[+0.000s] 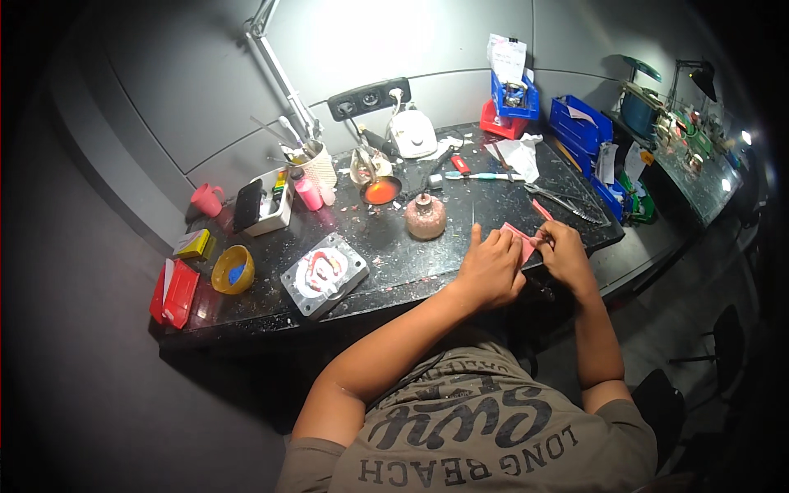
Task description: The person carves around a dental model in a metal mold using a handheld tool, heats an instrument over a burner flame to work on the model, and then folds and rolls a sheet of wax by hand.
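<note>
Near the front right edge of the bench, my left hand (pixel 493 267) grips a thin pink wax sheet (pixel 528 248), its fingers closed over it and its thumb pointing up. Pinched between the fingers of my right hand (pixel 565 253) is the sheet's right side. A narrow pink strip (pixel 542 210) sticks up just beyond those fingers. To the left of my hands stands a round glass spirit lamp (pixel 426 220). Farther left lies a grey metal flask half (pixel 326 275) with white plaster and a red horseshoe-shaped form in it.
Behind the lamp are an orange-lit round dish (pixel 381 191), a toothbrush (pixel 485 176) and metal pliers (pixel 567 204). A yellow bowl (pixel 233 269), red box (pixel 175 294), pink bottle (pixel 307 191) and white tray (pixel 275 215) stand left. Blue bins (pixel 579 131) line the right side.
</note>
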The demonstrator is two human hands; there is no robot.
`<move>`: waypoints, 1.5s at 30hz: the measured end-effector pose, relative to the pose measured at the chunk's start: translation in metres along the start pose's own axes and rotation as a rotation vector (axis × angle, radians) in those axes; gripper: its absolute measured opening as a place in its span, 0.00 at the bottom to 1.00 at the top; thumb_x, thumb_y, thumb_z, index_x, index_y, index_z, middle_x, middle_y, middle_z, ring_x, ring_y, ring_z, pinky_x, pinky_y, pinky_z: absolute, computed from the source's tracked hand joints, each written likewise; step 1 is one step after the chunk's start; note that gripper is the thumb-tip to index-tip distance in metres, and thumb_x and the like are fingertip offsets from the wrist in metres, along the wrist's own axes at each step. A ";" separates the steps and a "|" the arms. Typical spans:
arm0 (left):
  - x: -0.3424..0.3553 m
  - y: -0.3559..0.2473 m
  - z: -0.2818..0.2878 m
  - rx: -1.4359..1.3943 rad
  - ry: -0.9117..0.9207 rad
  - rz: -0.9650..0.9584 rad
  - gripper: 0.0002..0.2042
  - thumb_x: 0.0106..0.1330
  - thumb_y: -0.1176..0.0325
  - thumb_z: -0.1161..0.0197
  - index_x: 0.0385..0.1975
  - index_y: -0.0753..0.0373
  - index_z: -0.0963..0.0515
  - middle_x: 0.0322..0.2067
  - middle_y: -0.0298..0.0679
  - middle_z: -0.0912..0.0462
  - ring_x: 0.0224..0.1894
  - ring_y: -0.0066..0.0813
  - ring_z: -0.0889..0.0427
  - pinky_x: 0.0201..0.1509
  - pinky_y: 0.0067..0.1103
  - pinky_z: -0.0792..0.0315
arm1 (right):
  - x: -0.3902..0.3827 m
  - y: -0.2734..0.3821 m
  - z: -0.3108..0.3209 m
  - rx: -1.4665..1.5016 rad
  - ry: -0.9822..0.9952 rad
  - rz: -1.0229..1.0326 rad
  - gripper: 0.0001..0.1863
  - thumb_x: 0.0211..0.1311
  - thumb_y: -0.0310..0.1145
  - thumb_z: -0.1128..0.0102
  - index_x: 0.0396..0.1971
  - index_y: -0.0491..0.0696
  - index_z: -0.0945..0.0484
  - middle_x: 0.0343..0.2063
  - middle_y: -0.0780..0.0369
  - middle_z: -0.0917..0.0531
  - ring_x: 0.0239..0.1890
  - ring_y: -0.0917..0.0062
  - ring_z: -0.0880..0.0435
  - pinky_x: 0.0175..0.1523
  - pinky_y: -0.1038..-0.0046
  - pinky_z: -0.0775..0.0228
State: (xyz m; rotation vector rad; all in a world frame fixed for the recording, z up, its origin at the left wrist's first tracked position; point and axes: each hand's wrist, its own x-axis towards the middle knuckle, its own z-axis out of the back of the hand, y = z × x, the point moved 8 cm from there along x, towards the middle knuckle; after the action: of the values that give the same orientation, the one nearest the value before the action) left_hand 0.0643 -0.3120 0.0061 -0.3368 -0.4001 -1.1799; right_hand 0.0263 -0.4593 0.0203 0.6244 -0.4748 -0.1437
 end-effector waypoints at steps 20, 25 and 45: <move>0.028 0.019 -0.003 -0.163 -0.194 0.073 0.02 0.59 0.72 0.35 0.31 0.59 0.18 0.38 0.42 0.18 0.48 0.43 0.20 0.53 0.38 0.36 | -0.009 0.011 0.028 0.005 -0.102 0.045 0.10 0.62 0.31 0.26 0.35 0.39 0.14 0.27 0.56 0.19 0.27 0.69 0.18 0.34 0.69 0.28; 0.031 0.018 -0.014 -0.034 -0.186 0.044 0.16 0.49 0.72 0.32 0.40 0.63 0.23 0.44 0.46 0.20 0.51 0.44 0.21 0.51 0.37 0.35 | -0.009 0.006 0.047 0.055 -0.219 0.057 0.10 0.67 0.31 0.31 0.39 0.39 0.15 0.30 0.57 0.17 0.30 0.73 0.18 0.36 0.71 0.28; 0.034 0.037 -0.017 -0.363 -0.057 0.242 0.06 0.60 0.67 0.27 0.33 0.57 0.16 0.35 0.39 0.18 0.46 0.42 0.20 0.52 0.37 0.36 | -0.031 -0.017 0.042 0.568 -0.252 0.063 0.12 0.79 0.31 0.42 0.47 0.39 0.13 0.32 0.63 0.14 0.32 0.83 0.15 0.36 0.81 0.21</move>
State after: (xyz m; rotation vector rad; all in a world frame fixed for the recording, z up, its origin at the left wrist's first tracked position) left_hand 0.1118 -0.3347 0.0053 -0.7149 -0.1855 -1.0033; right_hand -0.0202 -0.4868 0.0280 1.1531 -0.7893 -0.0243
